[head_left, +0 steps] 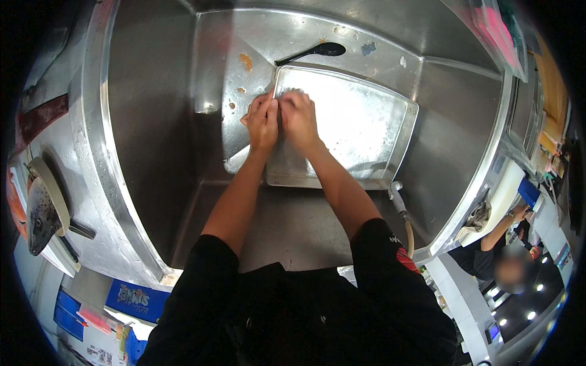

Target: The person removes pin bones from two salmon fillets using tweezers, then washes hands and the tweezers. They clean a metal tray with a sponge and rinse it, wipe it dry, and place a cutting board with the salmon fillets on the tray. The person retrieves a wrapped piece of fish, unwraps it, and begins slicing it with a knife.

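A shallow rectangular stainless-steel tray (pixel 361 123) lies in the bottom of a deep metal sink (pixel 151 114). My left hand (pixel 263 123) grips the tray's left rim, thumb on top and fingers along the outer side. Just inside that rim is my right hand (pixel 298 114), its curled fingers blurred against the tray's left wall; whether they hold anything is hidden. Beyond the tray's far edge rests a black spoon (pixel 330 49), its handle pointing left. A white spray head (pixel 396 192) on a beige hose sits by the tray's near right corner.
Orange-brown food scraps (pixel 246 61) stick to the sink floor at left. On the left counter (pixel 68 142) is a fish head (pixel 42 217) with dark speckled skin. Another person (pixel 485 249) stands at the right, beyond a crumpled cloth (pixel 479 215) on a white board.
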`<state>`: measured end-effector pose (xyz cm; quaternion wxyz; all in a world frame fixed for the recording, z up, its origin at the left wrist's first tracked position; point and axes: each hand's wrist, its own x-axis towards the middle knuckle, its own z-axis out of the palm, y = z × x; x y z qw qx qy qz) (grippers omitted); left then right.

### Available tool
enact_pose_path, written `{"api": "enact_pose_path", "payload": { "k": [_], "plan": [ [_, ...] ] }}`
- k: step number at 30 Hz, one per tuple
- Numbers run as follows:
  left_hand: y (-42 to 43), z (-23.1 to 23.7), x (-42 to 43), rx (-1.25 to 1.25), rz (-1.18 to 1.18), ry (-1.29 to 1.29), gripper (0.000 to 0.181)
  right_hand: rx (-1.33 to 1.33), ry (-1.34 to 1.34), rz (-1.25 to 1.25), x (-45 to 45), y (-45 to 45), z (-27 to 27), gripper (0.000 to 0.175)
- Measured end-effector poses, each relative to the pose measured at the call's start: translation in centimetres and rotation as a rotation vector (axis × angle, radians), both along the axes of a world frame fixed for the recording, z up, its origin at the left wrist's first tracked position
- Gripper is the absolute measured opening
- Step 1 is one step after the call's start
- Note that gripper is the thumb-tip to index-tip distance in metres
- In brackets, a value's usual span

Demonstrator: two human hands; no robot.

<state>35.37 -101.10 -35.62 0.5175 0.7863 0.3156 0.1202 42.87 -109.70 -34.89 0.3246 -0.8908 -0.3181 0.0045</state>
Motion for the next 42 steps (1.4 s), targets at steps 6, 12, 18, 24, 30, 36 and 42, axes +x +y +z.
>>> {"api": "enact_pose_path", "payload": {
  "k": [6, 12, 18, 24, 30, 36, 42],
  "plan": [
    [0.2, -0.1, 0.1, -0.034, -0.001, 0.011, 0.034, 0.04, 0.009, -0.212, -0.4, 0.9, 1.2, 0.02],
    [0.1, -0.5, 0.0, -0.005, -0.013, 0.009, 0.034, -0.056, -0.039, -0.329, -0.5, 1.2, 0.3, 0.02],
    [0.0, -0.4, -0.2, -0.068, -0.006, -0.008, 0.034, 0.009, -0.078, -0.227, -1.1, 1.5, 1.0, 0.018],
    [0.1, 0.1, 0.1, 0.01, 0.003, 0.018, 0.033, -0.038, -0.025, -0.321, 0.1, 1.0, -0.2, 0.023],
    [0.2, -0.1, -0.1, -0.032, -0.001, 0.016, 0.033, -0.229, 0.004, -0.13, 0.2, 1.5, -0.8, 0.024],
    [0.3, -0.3, -0.4, -0.097, 0.008, 0.063, 0.034, -0.161, -0.01, -0.221, 0.9, 1.7, 0.0, 0.026],
    [0.2, -0.4, -0.5, -0.086, 0.004, 0.043, 0.033, -0.17, -0.086, -0.191, 0.8, 1.4, -0.5, 0.023]
  ]
}}
